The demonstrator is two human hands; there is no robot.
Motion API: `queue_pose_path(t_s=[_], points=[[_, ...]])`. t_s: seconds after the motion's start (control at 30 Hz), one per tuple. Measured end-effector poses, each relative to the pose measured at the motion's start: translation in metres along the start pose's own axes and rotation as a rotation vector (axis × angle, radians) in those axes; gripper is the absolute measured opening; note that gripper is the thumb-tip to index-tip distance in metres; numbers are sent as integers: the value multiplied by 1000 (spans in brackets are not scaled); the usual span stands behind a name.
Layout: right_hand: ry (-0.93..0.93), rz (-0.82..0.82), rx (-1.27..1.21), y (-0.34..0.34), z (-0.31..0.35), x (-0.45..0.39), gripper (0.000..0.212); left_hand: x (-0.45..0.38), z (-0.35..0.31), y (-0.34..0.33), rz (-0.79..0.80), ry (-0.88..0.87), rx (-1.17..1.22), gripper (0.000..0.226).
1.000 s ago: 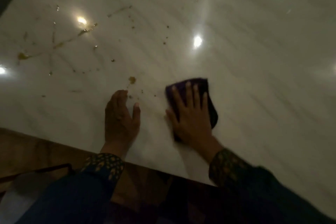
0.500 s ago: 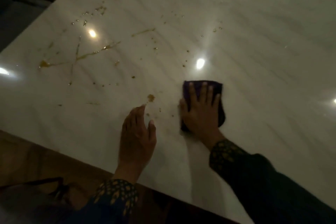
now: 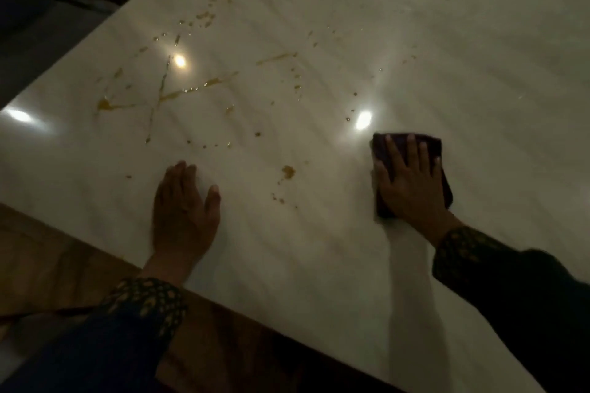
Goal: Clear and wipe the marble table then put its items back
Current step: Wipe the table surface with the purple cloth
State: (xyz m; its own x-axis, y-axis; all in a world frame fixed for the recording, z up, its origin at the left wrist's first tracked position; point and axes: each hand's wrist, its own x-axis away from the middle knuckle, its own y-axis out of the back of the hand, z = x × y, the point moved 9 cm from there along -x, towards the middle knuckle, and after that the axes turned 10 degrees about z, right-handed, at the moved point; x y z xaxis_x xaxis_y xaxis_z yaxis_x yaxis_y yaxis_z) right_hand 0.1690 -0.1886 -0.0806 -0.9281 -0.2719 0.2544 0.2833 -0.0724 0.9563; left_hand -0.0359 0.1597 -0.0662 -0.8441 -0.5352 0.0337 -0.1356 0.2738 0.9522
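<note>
Nearest the viewer, a person's left hand (image 3: pixel 183 210) rests flat, fingers straight, on the marble table (image 3: pixel 319 281), while the right hand (image 3: pixel 410 183) presses splayed fingers onto a dark folded cloth (image 3: pixel 445 182) lying on the stone. Soft and limp, the cloth looks light and likely to bunch unless pinned under the palm at its middle. Polished, hard and glossy, the pale veined slab mirrors ceiling lights. Left of the cloth and beyond both hands, amber spills (image 3: pixel 191 91) streak and dot the surface, seemingly sticky, not yet wiped.
</note>
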Motion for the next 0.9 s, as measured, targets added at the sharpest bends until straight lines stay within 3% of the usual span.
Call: queue_pose_path(t_s=[0.1, 0.27, 0.43, 0.6, 0.7, 0.83, 0.9], points=[[17, 56, -13, -11, 49, -9, 67, 0, 6, -4, 17, 25, 7, 59], [308, 60, 19, -43, 138, 65, 67, 6, 8, -5, 34, 28, 19, 59], [425, 134, 54, -46, 95, 108, 58, 5, 8, -1, 50, 27, 32, 59], [137, 79, 70, -13, 44, 12, 66, 4, 3, 1, 33, 18, 22, 58], [98, 66, 18, -17, 97, -6, 65, 2, 7, -1, 22, 30, 29, 53], [409, 83, 12, -55, 213, 70, 59, 1, 10, 1, 0, 19, 66, 47], [515, 120, 38, -69, 230, 108, 57, 1, 12, 1, 0, 24, 84, 46]])
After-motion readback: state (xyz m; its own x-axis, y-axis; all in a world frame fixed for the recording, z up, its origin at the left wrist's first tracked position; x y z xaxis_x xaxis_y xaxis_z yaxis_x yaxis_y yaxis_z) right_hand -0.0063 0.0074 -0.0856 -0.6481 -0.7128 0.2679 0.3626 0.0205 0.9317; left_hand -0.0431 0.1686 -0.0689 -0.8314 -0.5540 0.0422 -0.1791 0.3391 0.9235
